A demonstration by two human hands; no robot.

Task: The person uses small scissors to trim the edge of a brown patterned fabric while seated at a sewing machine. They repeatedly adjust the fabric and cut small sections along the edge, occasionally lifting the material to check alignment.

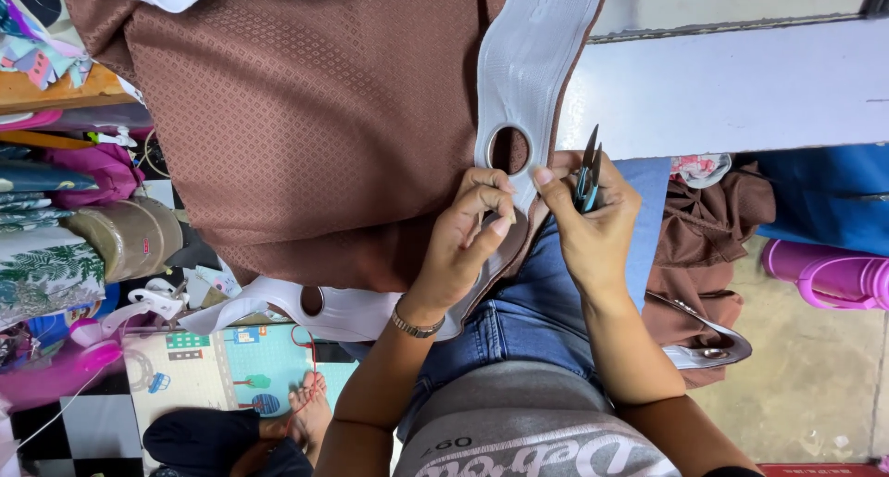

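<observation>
Head view: the camera looked straight down onto the person's lap, where a brown curtain [306, 116] lay spread over blue jeans [532, 315].
Curtain: brown patterned cloth filled the upper middle of the picture and hung over the knees; a white header tape [532, 60] ran along its right edge and curved back round below to the lower left.
Eyelet: a metal ring [508, 149] sat in the white tape, with brown cloth showing through its hole, just above both hands.
Left hand: the left hand [468, 232] was closed in a pinch on the white tape just below the ring, thumb and fingertips [501, 225] pressed together on the cloth; a metal bracelet [415, 327] circled the wrist.
Right hand: the right hand [593, 222] was curled round small thread snips [587, 176], the dark blades pointing up and away past the fingers; its forefinger tip touched the tape edge just beside the left hand.
Second ring: another eyelet [312, 300] showed in the tape at the lower left, well apart from the hands.
Surroundings: more brown cloth [704, 245] lay heaped to the right, a pink plastic tub [829, 273] beyond it near the right edge, and folded printed fabrics [46, 264] were stacked at the left edge.
Floor: a bare foot [306, 407] rested on a pale play mat [213, 366] at the lower left.
</observation>
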